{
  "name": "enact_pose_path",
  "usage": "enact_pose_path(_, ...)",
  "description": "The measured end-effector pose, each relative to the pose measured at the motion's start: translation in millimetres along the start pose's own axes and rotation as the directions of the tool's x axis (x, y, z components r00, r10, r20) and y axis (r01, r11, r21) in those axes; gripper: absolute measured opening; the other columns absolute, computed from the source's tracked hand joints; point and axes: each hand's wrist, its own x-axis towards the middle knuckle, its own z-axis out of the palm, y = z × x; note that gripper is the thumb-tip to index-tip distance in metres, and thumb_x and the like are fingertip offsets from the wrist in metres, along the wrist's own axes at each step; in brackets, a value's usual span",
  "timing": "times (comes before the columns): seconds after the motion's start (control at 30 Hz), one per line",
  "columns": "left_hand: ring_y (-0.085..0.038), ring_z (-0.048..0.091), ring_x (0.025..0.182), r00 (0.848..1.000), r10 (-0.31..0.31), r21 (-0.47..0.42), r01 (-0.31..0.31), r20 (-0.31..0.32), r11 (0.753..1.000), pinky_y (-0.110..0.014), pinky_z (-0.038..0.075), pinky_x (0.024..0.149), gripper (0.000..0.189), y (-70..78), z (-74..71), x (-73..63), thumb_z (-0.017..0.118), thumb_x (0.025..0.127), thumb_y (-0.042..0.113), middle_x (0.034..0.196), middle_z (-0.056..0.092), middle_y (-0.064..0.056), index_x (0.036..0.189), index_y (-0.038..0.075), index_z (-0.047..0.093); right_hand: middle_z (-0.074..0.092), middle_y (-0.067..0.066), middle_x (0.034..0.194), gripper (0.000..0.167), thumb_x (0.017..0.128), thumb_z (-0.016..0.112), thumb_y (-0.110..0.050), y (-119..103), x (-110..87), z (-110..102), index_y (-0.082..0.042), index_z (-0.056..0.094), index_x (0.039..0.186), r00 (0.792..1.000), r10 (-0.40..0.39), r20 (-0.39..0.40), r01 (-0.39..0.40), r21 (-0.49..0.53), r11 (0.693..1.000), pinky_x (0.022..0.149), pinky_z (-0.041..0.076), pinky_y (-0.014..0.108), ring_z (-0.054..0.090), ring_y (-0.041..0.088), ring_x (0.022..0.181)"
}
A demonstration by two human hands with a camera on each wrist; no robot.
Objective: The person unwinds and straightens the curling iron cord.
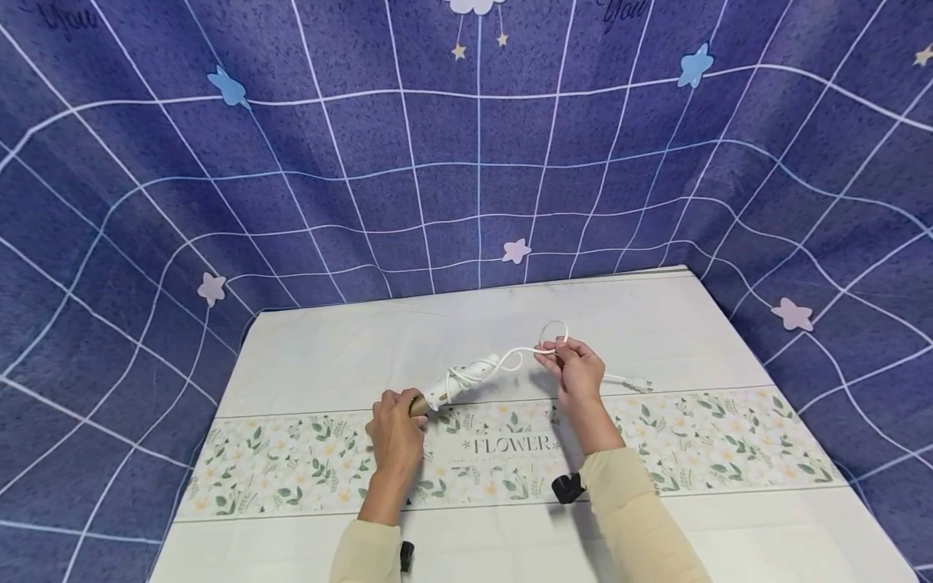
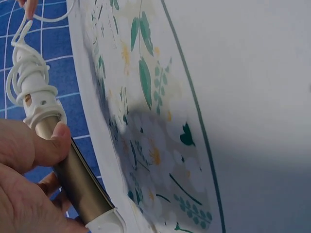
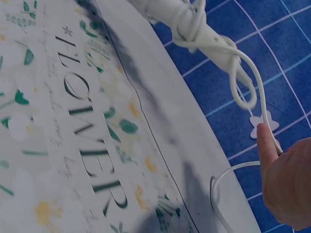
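Observation:
My left hand [image 1: 396, 429] grips the gold barrel [image 2: 80, 179] of a hair iron, thumb on one side and fingers on the other. Its white handle [image 3: 211, 46] points up and to the right in the head view, with several loose turns of white cord [image 1: 517, 353] around it. Between the fingertips of my right hand [image 1: 581, 376], off to the right, the cord is pinched. A small loop stands above those fingers. Past the hand, the cord ends in a white two-pin plug [image 1: 638, 384] over the table.
A white tablecloth [image 1: 328, 340] covers the table, with a floral band reading FLOWER across the middle. Blue gridded curtain cloth [image 1: 437, 202] with stars hangs behind and at both sides. Black wrist mounts [image 1: 567, 488] sit by the sleeves.

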Motion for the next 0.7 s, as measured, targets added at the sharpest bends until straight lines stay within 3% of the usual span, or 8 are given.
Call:
enact_pose_path(0.33,-0.029,0.05,0.091,0.995,-0.095,-0.057,0.097,0.033,0.994,-0.054,0.037,0.083,0.036,-5.0,-2.1,0.9,0.074,0.08,0.005,0.099,0.056,-0.011,0.115,0.01,0.067,0.066,0.018,0.081,0.007,0.095,0.052,0.004,0,3.8,-11,0.008,0.055,0.1,0.999,0.024,-0.024,-0.023,0.014,1.0,0.082,0.054,0.04,0.07,0.03,0.08)
enact_pose_path(0.7,-0.027,0.049,0.093,0.991,-0.119,-0.101,0.124,0.063,0.987,-0.051,0.035,0.086,0.037,-10.7,-5.1,2.3,0.074,0.08,0.005,0.101,0.056,-0.008,0.115,0.013,0.067,0.067,0.019,0.078,0.007,0.095,0.052,0.006,0,11.6,-18,0.01,0.055,0.099,0.999,0.032,-0.043,-0.03,0.056,0.998,0.08,0.054,0.04,0.07,0.029,0.072)
